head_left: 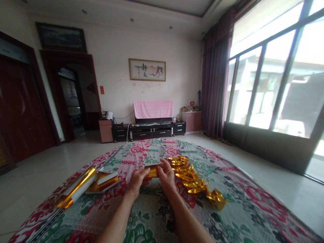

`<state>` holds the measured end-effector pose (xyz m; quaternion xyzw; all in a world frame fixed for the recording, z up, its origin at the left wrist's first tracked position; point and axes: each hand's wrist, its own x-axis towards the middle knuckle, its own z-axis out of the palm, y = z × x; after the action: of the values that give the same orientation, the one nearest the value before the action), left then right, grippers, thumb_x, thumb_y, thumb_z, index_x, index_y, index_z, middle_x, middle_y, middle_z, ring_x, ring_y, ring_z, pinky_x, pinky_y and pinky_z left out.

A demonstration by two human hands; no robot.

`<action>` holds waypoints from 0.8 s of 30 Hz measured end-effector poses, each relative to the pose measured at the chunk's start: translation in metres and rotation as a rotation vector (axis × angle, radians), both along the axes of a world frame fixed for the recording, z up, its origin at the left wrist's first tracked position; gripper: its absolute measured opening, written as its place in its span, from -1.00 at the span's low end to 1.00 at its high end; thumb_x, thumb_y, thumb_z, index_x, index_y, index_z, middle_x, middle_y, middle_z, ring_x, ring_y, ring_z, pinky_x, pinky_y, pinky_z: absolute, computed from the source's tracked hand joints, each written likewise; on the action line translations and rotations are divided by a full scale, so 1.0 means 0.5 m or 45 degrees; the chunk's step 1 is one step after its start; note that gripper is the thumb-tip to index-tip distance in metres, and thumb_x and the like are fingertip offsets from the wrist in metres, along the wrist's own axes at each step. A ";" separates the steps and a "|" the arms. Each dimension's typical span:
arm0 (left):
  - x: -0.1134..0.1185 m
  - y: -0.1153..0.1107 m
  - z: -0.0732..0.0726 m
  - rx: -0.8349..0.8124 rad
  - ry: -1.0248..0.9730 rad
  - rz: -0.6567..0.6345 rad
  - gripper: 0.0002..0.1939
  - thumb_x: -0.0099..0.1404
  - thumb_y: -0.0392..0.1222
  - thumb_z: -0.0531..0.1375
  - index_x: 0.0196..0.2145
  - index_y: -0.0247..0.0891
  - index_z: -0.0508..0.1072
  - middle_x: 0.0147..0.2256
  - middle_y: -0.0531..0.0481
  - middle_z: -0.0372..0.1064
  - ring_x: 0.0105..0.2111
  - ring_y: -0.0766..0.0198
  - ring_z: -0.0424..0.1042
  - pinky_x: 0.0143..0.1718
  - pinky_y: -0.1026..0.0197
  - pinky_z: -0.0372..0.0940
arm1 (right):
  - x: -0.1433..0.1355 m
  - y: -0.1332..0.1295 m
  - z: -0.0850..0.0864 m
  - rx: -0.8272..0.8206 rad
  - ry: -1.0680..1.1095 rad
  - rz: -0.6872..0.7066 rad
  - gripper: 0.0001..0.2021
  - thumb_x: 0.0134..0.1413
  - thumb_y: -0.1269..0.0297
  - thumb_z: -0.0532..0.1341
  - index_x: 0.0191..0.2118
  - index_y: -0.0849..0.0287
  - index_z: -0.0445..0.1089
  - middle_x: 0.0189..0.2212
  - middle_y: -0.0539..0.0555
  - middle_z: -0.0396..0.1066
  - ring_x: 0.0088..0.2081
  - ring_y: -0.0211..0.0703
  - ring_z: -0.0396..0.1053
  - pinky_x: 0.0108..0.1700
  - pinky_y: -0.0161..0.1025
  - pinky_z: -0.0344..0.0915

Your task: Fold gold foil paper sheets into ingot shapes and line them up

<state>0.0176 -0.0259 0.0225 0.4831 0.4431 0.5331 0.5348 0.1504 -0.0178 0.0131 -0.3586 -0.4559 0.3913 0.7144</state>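
Between my two hands is a small sheet of gold foil paper, its pale side showing along the far edge. My left hand grips the sheet's left end, thumb on top. On the right end, my right hand pinches it with thumb and fingers. Just right of my right hand lies a row of folded, shiny gold foil pieces that overlap in a curving line. To the left rest a roll of gold foil paper and a loose stack of gold foil sheets, white backs partly showing.
Everything lies on a rounded surface under a flowered cloth. Beyond it stand a low black cabinet and a pink cloth draped over a screen-like shape. Large windows are at right, a dark red door at left.
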 end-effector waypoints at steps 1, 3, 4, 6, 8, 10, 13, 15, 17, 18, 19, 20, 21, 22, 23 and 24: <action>0.001 0.000 0.000 0.008 -0.011 0.003 -0.57 0.01 0.03 0.24 -0.23 -0.34 0.46 -0.40 -0.09 0.47 -0.47 0.21 0.44 -0.56 0.29 0.25 | -0.001 -0.001 0.001 -0.011 0.017 0.021 -0.55 -0.21 0.16 0.25 -0.12 0.21 0.29 -0.54 -0.07 0.30 -0.57 -0.35 0.19 -0.53 -0.38 0.13; 0.003 -0.001 -0.002 0.055 -0.049 -0.016 -0.58 0.00 0.01 0.25 -0.25 -0.36 0.47 -0.43 -0.09 0.47 -0.46 0.20 0.44 -0.54 0.28 0.26 | -0.003 -0.003 0.003 -0.047 0.040 0.083 -0.54 -0.22 0.16 0.26 -0.12 0.21 0.28 -0.58 -0.09 0.28 -0.61 -0.36 0.16 -0.56 -0.38 0.11; 0.004 -0.002 -0.003 0.078 -0.069 -0.031 -0.60 0.00 0.00 0.25 -0.27 -0.37 0.48 -0.45 -0.08 0.47 -0.46 0.20 0.44 -0.53 0.28 0.27 | -0.003 -0.005 0.004 -0.066 0.043 0.116 -0.54 -0.23 0.17 0.26 -0.12 0.21 0.28 -0.60 -0.11 0.27 -0.63 -0.37 0.14 -0.57 -0.38 0.10; 0.005 -0.002 -0.005 0.084 -0.100 -0.043 -0.63 -0.03 -0.05 0.27 -0.32 -0.38 0.48 -0.49 -0.06 0.46 -0.47 0.22 0.43 -0.52 0.28 0.27 | -0.004 -0.010 0.007 -0.097 0.043 0.151 -0.54 -0.24 0.20 0.26 -0.12 0.22 0.28 -0.64 -0.13 0.25 -0.65 -0.38 0.13 -0.58 -0.38 0.10; 0.006 -0.001 -0.004 0.029 -0.143 0.011 -0.67 -0.07 -0.09 0.30 -0.37 -0.38 0.48 -0.52 -0.02 0.44 -0.50 0.27 0.42 -0.56 0.31 0.25 | -0.002 -0.016 0.010 -0.131 0.056 0.159 -0.57 -0.23 0.22 0.24 -0.13 0.22 0.28 -0.62 -0.10 0.29 -0.62 -0.35 0.18 -0.55 -0.38 0.14; 0.004 0.001 -0.001 -0.054 -0.243 0.117 -0.71 -0.08 -0.13 0.31 -0.40 -0.36 0.45 -0.55 0.03 0.40 -0.55 0.33 0.39 -0.61 0.35 0.23 | 0.001 -0.021 0.013 -0.175 0.096 0.189 -0.61 -0.19 0.22 0.19 -0.15 0.20 0.27 -0.52 -0.04 0.36 -0.54 -0.30 0.27 -0.50 -0.35 0.22; -0.001 0.005 0.007 -0.152 -0.452 0.234 -0.78 -0.05 -0.22 0.29 -0.41 -0.34 0.41 -0.56 0.08 0.35 -0.61 0.41 0.34 -0.67 0.38 0.23 | 0.003 -0.028 0.016 -0.173 0.142 0.290 -0.65 -0.18 0.29 0.13 -0.15 0.15 0.24 -0.32 0.05 0.42 -0.43 -0.24 0.37 -0.39 -0.30 0.29; -0.004 0.006 0.012 -0.198 -0.543 0.241 -0.83 -0.02 -0.30 0.27 -0.41 -0.35 0.39 -0.58 0.09 0.33 -0.65 0.43 0.31 -0.69 0.38 0.23 | 0.000 -0.032 0.016 -0.115 0.119 0.363 -0.62 -0.23 0.36 0.12 -0.15 0.11 0.22 -0.21 0.06 0.41 -0.36 -0.23 0.39 -0.35 -0.30 0.30; -0.006 0.007 0.014 -0.228 -0.566 0.222 -0.87 0.00 -0.33 0.25 -0.43 -0.36 0.38 -0.60 0.09 0.31 -0.68 0.43 0.29 -0.70 0.38 0.24 | -0.003 -0.036 0.016 -0.061 0.072 0.440 -0.59 -0.25 0.42 0.11 -0.14 0.07 0.23 -0.14 0.05 0.38 -0.30 -0.23 0.39 -0.34 -0.33 0.29; -0.006 0.007 0.015 -0.235 -0.556 0.212 -0.88 0.01 -0.34 0.25 -0.44 -0.36 0.38 -0.61 0.09 0.31 -0.68 0.43 0.29 -0.70 0.37 0.24 | -0.005 -0.037 0.016 -0.045 0.050 0.479 -0.58 -0.26 0.44 0.11 -0.14 0.06 0.24 -0.13 0.03 0.37 -0.29 -0.23 0.38 -0.34 -0.34 0.29; -0.005 0.007 0.014 -0.237 -0.536 0.203 -0.88 0.01 -0.33 0.25 -0.45 -0.36 0.37 -0.62 0.09 0.31 -0.68 0.42 0.30 -0.70 0.37 0.25 | -0.007 -0.038 0.015 -0.040 0.030 0.512 -0.58 -0.28 0.45 0.10 -0.15 0.05 0.26 -0.14 0.01 0.37 -0.28 -0.24 0.37 -0.34 -0.36 0.28; -0.004 0.007 0.013 -0.235 -0.508 0.195 -0.88 0.01 -0.32 0.25 -0.45 -0.36 0.38 -0.61 0.08 0.32 -0.67 0.41 0.31 -0.70 0.36 0.25 | -0.008 -0.039 0.015 -0.047 0.010 0.535 -0.58 -0.29 0.46 0.10 -0.17 0.05 0.28 -0.17 -0.01 0.38 -0.30 -0.25 0.36 -0.36 -0.37 0.27; -0.004 0.007 0.012 -0.231 -0.474 0.187 -0.87 0.00 -0.31 0.26 -0.45 -0.36 0.38 -0.60 0.07 0.33 -0.66 0.40 0.32 -0.69 0.36 0.24 | -0.009 -0.039 0.014 -0.065 -0.006 0.541 -0.59 -0.30 0.47 0.09 -0.19 0.07 0.31 -0.23 -0.03 0.39 -0.34 -0.27 0.35 -0.37 -0.38 0.27; -0.002 0.007 0.011 -0.225 -0.438 0.174 -0.85 -0.02 -0.30 0.27 -0.44 -0.36 0.39 -0.60 0.06 0.34 -0.65 0.39 0.33 -0.69 0.36 0.24 | -0.010 -0.039 0.013 -0.092 -0.016 0.533 -0.61 -0.32 0.47 0.09 -0.23 0.09 0.34 -0.30 -0.04 0.40 -0.38 -0.29 0.33 -0.39 -0.39 0.26; -0.001 0.006 0.010 -0.215 -0.403 0.158 -0.83 -0.04 -0.29 0.28 -0.44 -0.36 0.39 -0.59 0.05 0.35 -0.64 0.38 0.34 -0.69 0.37 0.23 | -0.010 -0.038 0.013 -0.121 -0.020 0.515 -0.64 -0.33 0.47 0.10 -0.27 0.11 0.37 -0.36 -0.06 0.40 -0.42 -0.31 0.31 -0.40 -0.39 0.25; 0.000 0.006 0.009 -0.207 -0.368 0.142 -0.81 -0.05 -0.27 0.29 -0.44 -0.36 0.40 -0.59 0.05 0.36 -0.64 0.38 0.34 -0.68 0.37 0.22 | -0.010 -0.037 0.012 -0.148 -0.016 0.490 -0.66 -0.34 0.47 0.10 -0.30 0.13 0.39 -0.41 -0.07 0.39 -0.45 -0.32 0.29 -0.41 -0.39 0.24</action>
<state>0.0175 -0.0228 0.0271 0.3311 0.4295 0.5883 0.5999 0.1455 -0.0365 0.0190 -0.3081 -0.4972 0.5439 0.6017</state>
